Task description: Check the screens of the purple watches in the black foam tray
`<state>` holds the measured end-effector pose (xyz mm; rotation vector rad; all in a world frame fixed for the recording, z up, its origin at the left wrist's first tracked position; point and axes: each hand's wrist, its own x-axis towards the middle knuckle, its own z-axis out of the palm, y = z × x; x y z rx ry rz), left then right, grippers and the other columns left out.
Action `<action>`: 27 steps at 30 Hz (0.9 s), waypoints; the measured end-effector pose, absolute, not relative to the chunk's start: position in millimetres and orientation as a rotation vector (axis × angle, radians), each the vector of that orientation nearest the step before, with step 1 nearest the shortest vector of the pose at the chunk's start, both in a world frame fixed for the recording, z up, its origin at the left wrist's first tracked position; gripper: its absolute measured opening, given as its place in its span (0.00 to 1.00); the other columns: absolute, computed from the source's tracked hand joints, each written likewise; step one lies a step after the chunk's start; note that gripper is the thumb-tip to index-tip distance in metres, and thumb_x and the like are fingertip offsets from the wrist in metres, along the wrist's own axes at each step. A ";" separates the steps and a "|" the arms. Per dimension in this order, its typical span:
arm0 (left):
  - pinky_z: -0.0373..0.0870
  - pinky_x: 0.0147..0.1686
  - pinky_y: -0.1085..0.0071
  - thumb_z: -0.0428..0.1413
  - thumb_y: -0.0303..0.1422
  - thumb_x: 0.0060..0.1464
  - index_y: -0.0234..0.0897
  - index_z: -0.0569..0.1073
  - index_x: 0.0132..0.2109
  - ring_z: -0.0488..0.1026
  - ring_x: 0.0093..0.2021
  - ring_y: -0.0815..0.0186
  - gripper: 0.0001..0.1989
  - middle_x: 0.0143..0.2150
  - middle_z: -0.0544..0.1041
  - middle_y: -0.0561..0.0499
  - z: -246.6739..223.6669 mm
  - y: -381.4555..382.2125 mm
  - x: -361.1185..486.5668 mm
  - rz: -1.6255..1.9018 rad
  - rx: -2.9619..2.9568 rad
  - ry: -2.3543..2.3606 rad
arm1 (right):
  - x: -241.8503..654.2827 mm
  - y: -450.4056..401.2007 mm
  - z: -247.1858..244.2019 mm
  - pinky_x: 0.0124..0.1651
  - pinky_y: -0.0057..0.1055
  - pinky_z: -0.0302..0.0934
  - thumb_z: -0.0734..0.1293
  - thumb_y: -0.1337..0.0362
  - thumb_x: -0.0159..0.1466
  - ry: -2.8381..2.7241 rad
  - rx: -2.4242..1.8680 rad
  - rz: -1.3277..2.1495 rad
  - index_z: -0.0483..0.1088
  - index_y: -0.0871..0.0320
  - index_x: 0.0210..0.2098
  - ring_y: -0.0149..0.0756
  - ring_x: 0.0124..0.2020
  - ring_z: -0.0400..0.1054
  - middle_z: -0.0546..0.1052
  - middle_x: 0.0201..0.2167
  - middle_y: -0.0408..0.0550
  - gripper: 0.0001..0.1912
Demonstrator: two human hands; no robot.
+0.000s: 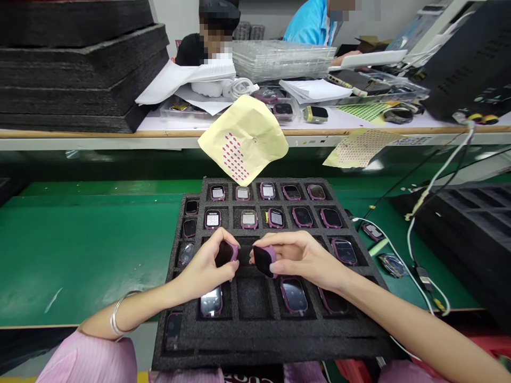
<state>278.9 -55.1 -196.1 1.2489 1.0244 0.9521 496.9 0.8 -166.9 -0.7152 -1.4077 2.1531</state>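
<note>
Between its thumb and fingers, my left hand [217, 259] holds a purple-rimmed watch body [225, 254] with a dark screen. My right hand [293, 256] grips another purple watch body [264, 261], tilted, its dark screen facing left. Both hands are over a black foam tray [223, 340] whose compartments hold several purple watches, some with lit white screens [213, 219], others dark [302, 216]. One compartment [254, 298] in the lower middle holds no watch. A second foam tray [175, 276] shows beneath at the left.
Yellow sticker sheets [247, 138] hang from the shelf edge [159, 141]. Black foam stacks [80, 80] stand upper left. White cables [411, 234], a loose watch [372, 230] and more foam trays [463, 234] lie right. Two people are behind the shelf.
</note>
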 end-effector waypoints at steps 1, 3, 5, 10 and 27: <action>0.61 0.24 0.76 0.53 0.21 0.52 0.39 0.61 0.39 0.62 0.25 0.75 0.11 0.32 0.62 0.58 -195.2 -55.7 279.1 0.960 1.242 1.027 | 497.2 0.9 -166.9 0.37 0.26 0.67 0.75 0.70 0.54 -1.402 -0.715 2.158 0.76 0.59 0.45 0.31 0.36 0.71 0.78 0.38 0.48 0.18; 0.60 0.23 0.77 0.53 0.22 0.53 0.39 0.61 0.40 0.62 0.24 0.76 0.10 0.32 0.63 0.58 -194.0 -56.0 280.1 0.988 1.230 1.024 | 497.5 0.9 -167.0 0.37 0.26 0.67 0.76 0.70 0.53 -1.387 -0.704 2.173 0.76 0.58 0.45 0.31 0.36 0.71 0.78 0.38 0.48 0.19; 0.60 0.23 0.76 0.54 0.24 0.54 0.39 0.62 0.41 0.62 0.24 0.76 0.10 0.33 0.63 0.57 -193.7 -55.7 281.3 1.014 1.228 1.008 | 497.5 0.8 -166.9 0.37 0.26 0.66 0.76 0.70 0.53 -1.369 -0.689 2.189 0.75 0.58 0.45 0.32 0.37 0.72 0.78 0.38 0.48 0.19; 0.61 0.26 0.76 0.54 0.22 0.54 0.39 0.61 0.40 0.62 0.26 0.75 0.10 0.34 0.62 0.57 -196.2 -54.5 281.8 1.049 1.277 1.017 | 496.4 0.5 -166.9 0.37 0.26 0.67 0.76 0.71 0.53 -1.356 -0.724 2.181 0.76 0.58 0.44 0.32 0.36 0.72 0.78 0.37 0.48 0.19; 0.59 0.19 0.78 0.52 0.26 0.56 0.39 0.59 0.40 0.62 0.21 0.77 0.08 0.31 0.61 0.58 -195.3 -50.9 281.2 0.990 1.281 1.009 | 494.0 0.9 -165.1 0.37 0.28 0.68 0.77 0.68 0.51 -1.338 -0.848 2.061 0.75 0.61 0.43 0.33 0.36 0.72 0.77 0.36 0.49 0.19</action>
